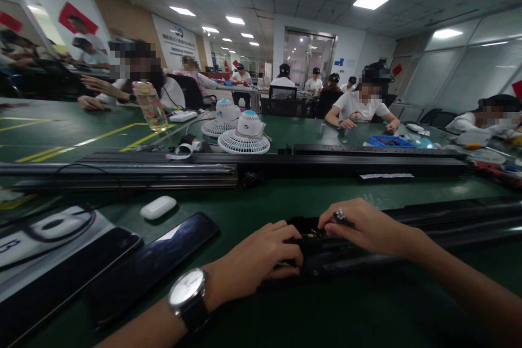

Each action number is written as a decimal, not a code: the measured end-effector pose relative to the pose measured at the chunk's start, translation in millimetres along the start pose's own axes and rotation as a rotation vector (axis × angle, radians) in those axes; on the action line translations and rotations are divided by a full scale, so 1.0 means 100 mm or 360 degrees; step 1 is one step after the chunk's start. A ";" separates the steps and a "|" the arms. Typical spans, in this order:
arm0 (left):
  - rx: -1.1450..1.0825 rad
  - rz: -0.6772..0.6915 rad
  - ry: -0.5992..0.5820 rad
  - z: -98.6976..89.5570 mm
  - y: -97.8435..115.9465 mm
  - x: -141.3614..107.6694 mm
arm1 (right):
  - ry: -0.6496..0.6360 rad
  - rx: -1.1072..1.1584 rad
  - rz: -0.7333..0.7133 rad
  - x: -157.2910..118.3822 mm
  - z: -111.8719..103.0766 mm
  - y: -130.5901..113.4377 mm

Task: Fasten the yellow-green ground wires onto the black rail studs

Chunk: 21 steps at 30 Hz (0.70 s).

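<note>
A long black bar [350, 261] lies at the right on the green table, with small yellow and green wires [312, 235] showing near its left end. Around that end curl the fingers of my left hand [261, 255], and a wristwatch is on that wrist. What these fingers grip is partly hidden. My right hand [362, 225] is closed just above the wires, its fingertips touching the end of the bar. A small dark and silvery piece [340, 216] shows between its thumb and fingers.
At the left lie a phone [159, 261], a dark tablet [69, 277] and a white earphone case [158, 207]. Long black bars [265, 162] cross the table beyond my hands. Behind them are white fans [244, 138], a bottle [150, 107] and several seated people.
</note>
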<state>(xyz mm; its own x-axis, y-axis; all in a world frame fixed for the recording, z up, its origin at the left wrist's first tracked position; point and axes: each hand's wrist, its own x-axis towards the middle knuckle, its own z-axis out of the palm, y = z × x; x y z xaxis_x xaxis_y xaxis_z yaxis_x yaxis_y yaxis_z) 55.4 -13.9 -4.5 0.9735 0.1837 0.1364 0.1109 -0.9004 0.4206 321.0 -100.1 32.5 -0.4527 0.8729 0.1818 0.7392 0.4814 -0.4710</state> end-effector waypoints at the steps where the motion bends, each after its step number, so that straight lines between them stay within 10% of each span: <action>1: -0.0005 0.0005 0.0009 0.00 0.00 0.00 | 0.0008 0.0000 0.0007 0.00 0.00 0.00; 21: -0.0037 0.0047 0.0039 0.00 0.00 0.01 | 0.0126 -0.0050 0.0161 0.03 0.06 0.01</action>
<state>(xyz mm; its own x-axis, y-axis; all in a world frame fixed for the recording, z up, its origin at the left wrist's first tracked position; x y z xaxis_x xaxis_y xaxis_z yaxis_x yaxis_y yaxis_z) 56.3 -13.9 -4.2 0.9710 0.1672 0.1709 0.0775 -0.8963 0.4366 317.3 -97.7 27.7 -0.3351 0.9200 0.2030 0.7949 0.3918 -0.4633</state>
